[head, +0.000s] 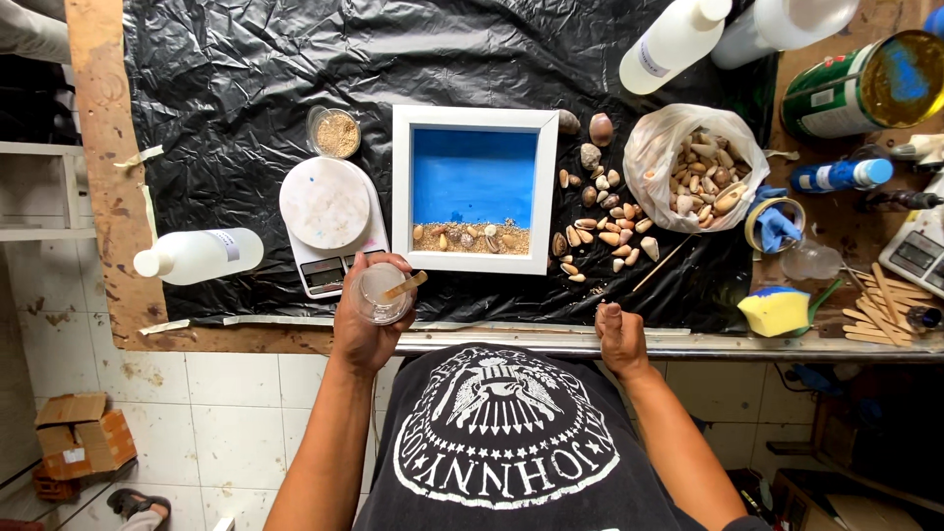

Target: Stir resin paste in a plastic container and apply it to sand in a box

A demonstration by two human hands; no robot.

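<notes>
Black plastic sheet [246, 88] covers the surface [98, 197] in front of you, and white floor tiles show below its edge.

Your left hand [366, 320] is closed around a small clear cup [382, 293], with a wooden stick [405, 285] standing tilted inside it. Your right hand [619, 339] is closed into a loose fist and rests on the metal edge of the surface; it holds nothing that can be seen.

Just beyond the left hand lies a small white scale [329, 211], and past it a little jar of sand [334, 133]. To the right of this hand, between both hands and further away, sits a white frame [472, 118] with a blue inside and a strip of sand and shells at its near side. A white bottle [197, 256] lies well to the left.

Beyond the right hand, loose shells [600, 221] are spread beside the frame, then a plastic bag of shells [698, 172]. Further right are a yellow sponge [777, 310] and more wooden sticks [880, 310].
</notes>
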